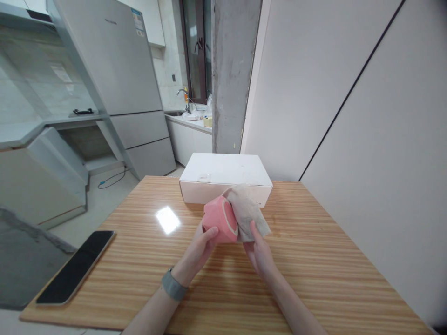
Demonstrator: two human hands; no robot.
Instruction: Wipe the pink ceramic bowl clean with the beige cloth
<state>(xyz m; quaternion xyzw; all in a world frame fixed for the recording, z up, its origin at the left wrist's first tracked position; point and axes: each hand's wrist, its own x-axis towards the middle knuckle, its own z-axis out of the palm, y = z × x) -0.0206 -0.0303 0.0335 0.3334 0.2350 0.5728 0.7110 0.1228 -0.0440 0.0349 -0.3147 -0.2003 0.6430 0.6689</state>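
Above the middle of the wooden table (314,270), my left hand (200,246) grips a pink ceramic bowl or cup (214,218), its exact kind unclear. It is tipped on its side, with the pale unglazed ring of its base turned to the right. My right hand (258,251) pinches a thin whitish cloth or tissue (246,211) between thumb and fingers. That sheet lies against the base side of the pink piece. The fingers behind both things are hidden. A grey band circles my left wrist.
A closed white box (223,170) stands at the table's far edge, just behind my hands. At the left edge lies a dark flat slab with a pale rim (77,267). Beyond are a fridge (115,56), a sink counter and a concrete pillar; a white wall borders the right.
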